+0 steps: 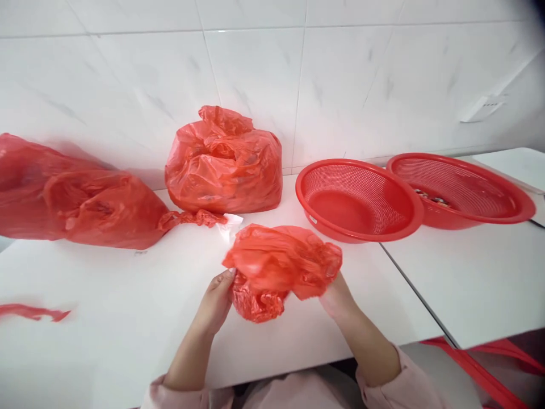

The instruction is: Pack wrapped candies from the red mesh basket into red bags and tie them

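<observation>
A crumpled red plastic bag [276, 261] is held up above the white table, in front of my body. My left hand [219, 298] pinches its left edge, with the thumb on top. On the other side my right hand [336, 295] grips the bag, its fingers mostly hidden behind the plastic. Whether anything is inside this bag cannot be seen. Just behind it lies a small white piece [230, 224], perhaps paper or plastic, touching the twisted end of a larger bag.
A full red bag [225, 170] stands against the tiled wall, and more filled red bags [102, 210] lie at left. Two red colanders [360, 199] are at right; the farther colander [464, 187] holds small dark and light pieces. A red strip [34, 311] lies on the table [128, 329].
</observation>
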A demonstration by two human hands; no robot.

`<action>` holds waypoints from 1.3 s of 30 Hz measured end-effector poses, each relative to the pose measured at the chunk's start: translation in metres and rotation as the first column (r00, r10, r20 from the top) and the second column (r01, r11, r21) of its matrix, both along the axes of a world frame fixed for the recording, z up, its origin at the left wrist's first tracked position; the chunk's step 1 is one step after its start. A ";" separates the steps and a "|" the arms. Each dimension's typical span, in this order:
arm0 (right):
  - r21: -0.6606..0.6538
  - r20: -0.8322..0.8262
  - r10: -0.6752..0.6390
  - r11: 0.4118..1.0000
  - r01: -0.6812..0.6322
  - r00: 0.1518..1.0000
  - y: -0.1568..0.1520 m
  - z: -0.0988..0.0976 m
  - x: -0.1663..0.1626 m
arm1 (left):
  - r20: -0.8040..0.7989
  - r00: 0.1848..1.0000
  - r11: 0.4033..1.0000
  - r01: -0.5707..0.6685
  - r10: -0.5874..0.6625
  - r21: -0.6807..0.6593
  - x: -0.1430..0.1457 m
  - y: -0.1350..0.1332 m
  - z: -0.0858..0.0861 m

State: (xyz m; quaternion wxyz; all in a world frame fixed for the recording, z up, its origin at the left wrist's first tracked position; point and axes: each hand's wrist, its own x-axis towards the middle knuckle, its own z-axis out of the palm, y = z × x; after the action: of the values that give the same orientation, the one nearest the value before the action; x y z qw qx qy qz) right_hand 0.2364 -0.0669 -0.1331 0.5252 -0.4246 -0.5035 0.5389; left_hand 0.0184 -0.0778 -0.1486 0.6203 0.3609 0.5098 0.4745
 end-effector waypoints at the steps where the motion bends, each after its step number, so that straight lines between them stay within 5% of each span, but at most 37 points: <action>1: -0.020 -0.051 -0.019 1.000 0.018 0.999 0.001 0.000 0.005 | 0.016 1.000 1.000 0.002 -0.002 -0.015 -0.003 0.001 -0.002; 5: -0.169 -0.331 -0.172 0.978 0.121 0.928 0.008 0.007 0.027 | 0.010 0.998 0.994 -0.064 0.065 -0.086 -0.023 0.008 -0.009; 8: -0.218 -0.388 -0.261 0.958 0.187 0.884 0.011 0.013 0.041 | -0.061 0.985 0.982 -0.166 0.160 -0.096 -0.046 0.016 -0.004; 12: -0.245 -0.378 -0.245 0.956 0.159 0.893 0.006 0.011 0.049 | -0.210 0.921 0.944 -0.328 0.327 0.033 -0.084 0.034 0.026; 16: -0.262 -0.373 -0.256 0.951 0.164 0.892 -0.004 0.002 0.047 | -0.325 0.756 0.822 -0.503 0.568 0.266 -0.116 0.058 0.063; 19: -0.291 -0.362 -0.268 0.942 0.165 0.893 -0.008 -0.003 0.046 | -0.423 0.661 0.785 -0.530 0.620 0.321 -0.127 0.070 0.073; 24: -0.272 -0.330 -0.241 0.950 0.153 0.913 -0.012 0.001 0.045 | -0.545 0.672 0.857 -0.473 0.501 0.203 -0.126 0.069 0.049; 28: -0.175 -0.258 -0.171 0.976 0.128 0.951 -0.012 0.005 0.043 | -0.560 0.556 0.780 -0.535 0.614 0.324 -0.091 0.045 0.020; 31: -0.154 -0.235 -0.128 0.984 0.093 0.964 -0.010 0.005 0.037 | -0.544 0.557 0.776 -0.387 0.628 0.499 -0.035 0.015 0.014; 33: -0.143 -0.236 -0.110 0.987 0.077 0.966 -0.009 0.007 0.031 | -0.619 0.669 0.803 0.056 0.411 0.594 0.006 -0.004 0.019; 35: -0.115 -0.212 -0.067 0.992 0.043 0.975 -0.011 0.011 0.023 | -0.647 0.730 0.770 0.278 0.219 0.574 0.041 -0.017 0.026; 39: -0.024 -0.089 0.119 0.992 -0.121 0.989 -0.019 0.022 0.012 | -0.544 0.838 0.798 0.352 -0.037 0.488 0.072 -0.023 0.038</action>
State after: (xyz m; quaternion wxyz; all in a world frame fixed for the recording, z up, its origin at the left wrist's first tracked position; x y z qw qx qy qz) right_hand 0.2482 -0.0854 -0.1114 0.5070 -0.3772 -0.4965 0.5951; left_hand 0.0907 -0.1006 -0.1109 0.3736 0.6937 0.4474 0.4232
